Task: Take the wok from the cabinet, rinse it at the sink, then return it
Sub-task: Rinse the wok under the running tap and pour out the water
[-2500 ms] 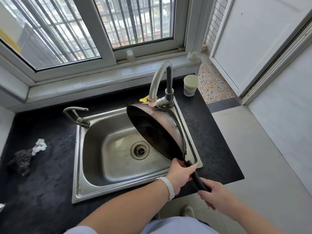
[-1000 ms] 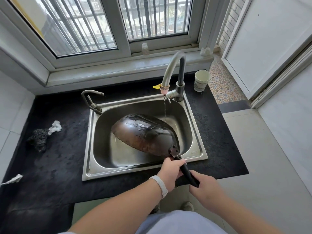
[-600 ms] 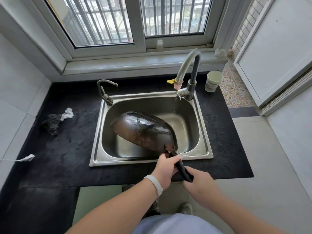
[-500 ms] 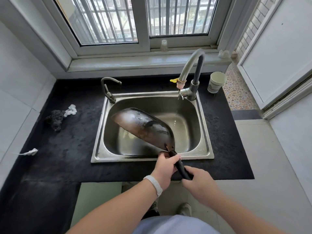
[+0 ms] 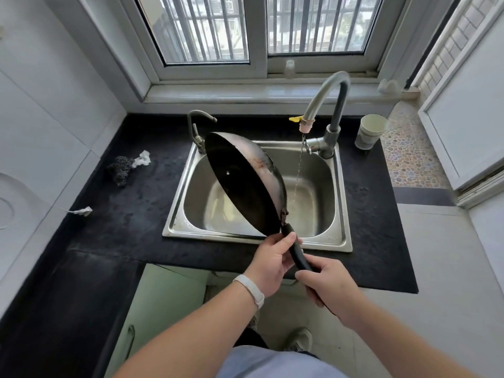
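Observation:
A dark round wok [image 5: 240, 184] with a black handle hangs over the steel sink [image 5: 327, 236], tipped on its side with its black inside facing left. My left hand [image 5: 271, 259] grips the handle just behind the bowl. My right hand [image 5: 331, 289] grips the handle's end. A thin stream of water falls from the curved tap [image 5: 326, 102] into the basin, to the right of the wok and clear of it. The light green cabinet door [image 5: 163, 298] below the counter stands open.
A black counter [image 5: 122, 208] surrounds the sink. On it lie a dark scouring pad [image 5: 120, 169] with a white scrap at the left and a paper cup [image 5: 371, 132] at the back right. A small second tap [image 5: 197, 129] stands at the sink's back left.
The wok has been lifted out of the basin and turned from bottom-up to on its side, inside facing left. Both hands keep their hold on the handle.

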### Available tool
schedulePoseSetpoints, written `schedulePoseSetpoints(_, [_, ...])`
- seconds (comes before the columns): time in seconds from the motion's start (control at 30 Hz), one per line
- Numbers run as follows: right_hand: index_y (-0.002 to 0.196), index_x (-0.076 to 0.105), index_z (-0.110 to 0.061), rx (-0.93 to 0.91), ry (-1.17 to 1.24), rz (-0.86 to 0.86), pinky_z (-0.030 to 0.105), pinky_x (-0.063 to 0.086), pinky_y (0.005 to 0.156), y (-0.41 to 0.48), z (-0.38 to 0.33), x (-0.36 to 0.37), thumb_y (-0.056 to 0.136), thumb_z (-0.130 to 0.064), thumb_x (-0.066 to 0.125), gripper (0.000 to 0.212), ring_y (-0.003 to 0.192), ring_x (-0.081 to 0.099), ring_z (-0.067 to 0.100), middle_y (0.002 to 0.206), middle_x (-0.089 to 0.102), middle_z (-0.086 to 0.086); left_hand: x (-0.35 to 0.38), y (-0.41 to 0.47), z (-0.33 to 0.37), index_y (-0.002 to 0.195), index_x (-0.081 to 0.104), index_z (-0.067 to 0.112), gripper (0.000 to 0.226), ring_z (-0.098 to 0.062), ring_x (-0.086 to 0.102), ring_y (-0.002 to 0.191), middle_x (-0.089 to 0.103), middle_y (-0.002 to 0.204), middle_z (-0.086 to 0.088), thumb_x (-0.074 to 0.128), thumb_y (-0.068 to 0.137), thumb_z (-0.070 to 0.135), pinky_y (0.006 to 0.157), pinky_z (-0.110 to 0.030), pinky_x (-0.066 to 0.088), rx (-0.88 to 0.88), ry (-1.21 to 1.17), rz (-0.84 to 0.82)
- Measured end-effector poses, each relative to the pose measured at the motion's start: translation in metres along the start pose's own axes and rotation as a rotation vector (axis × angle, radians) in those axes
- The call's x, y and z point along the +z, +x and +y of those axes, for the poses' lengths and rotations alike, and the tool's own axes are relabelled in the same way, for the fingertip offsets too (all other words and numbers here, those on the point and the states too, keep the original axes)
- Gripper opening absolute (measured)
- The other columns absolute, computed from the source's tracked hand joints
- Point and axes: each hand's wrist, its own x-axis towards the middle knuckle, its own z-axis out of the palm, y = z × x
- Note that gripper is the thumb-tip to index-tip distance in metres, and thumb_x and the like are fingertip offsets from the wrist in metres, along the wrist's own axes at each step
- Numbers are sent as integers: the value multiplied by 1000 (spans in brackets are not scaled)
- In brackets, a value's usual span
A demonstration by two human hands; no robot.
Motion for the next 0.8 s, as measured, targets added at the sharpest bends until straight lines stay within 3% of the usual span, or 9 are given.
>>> schedulePoseSetpoints(0.1, [89,73,-12,11,53,-30,27,32,41,-2,0,-5,73,-18,63,20,48,41,23,54,48,9,9,-6,0,104,61,7,18,-21,67,85,70,93,-9,60,98,24,82,-34,56,-14,41,-24])
schedulePoseSetpoints(0.23, [67,66,-14,26,166,-84,25,35,40,-6,-3,-7,73,-18,64,7,46,45,23,62,54,12,18,-11,4,107,56,9,15,-20,67,80,72,91,-8,54,101,21,76,-34,58,-31,-35,-88])
schedulePoseSetpoints(0.33, [75,63,-7,46,211,-141,24,37,39,-9,-4,-9,74,-19,65,12,46,46,21,70,54,19,20,-11,6,102,54,8,7,-20,66,76,69,83,-6,54,100,14,69,-33,58,-15,-54,-104])
schedulePoseSetpoints(0.43, [90,64,-2,73,254,-224,26,43,41,-12,-5,-11,91,-12,61,10,50,52,19,73,58,16,21,-9,-2,96,50,7,18,-15,61,65,60,71,-5,63,92,19,64,-29,54,66,133,42])
schedulePoseSetpoints(0.53, [92,63,-9,161,253,-283,27,48,45,-11,-6,-9,100,-11,52,14,53,57,18,72,63,10,18,-7,-12,90,53,9,32,-12,57,63,58,74,-3,67,75,33,63,-28,50,140,362,237])
schedulePoseSetpoints(0.67, [89,56,-10,205,-26,-176,25,44,42,-2,-6,5,94,-15,50,10,45,52,14,59,60,-2,8,-4,-17,89,54,12,28,-14,57,69,58,79,-3,67,75,32,61,-28,48,144,433,339])
schedulePoseSetpoints(0.8, [86,55,-8,174,-137,-122,28,43,42,-2,-5,21,86,-21,52,14,45,52,19,57,59,0,-5,-5,-16,91,53,9,26,-17,56,73,57,83,-6,68,79,27,66,-33,50,142,437,356])
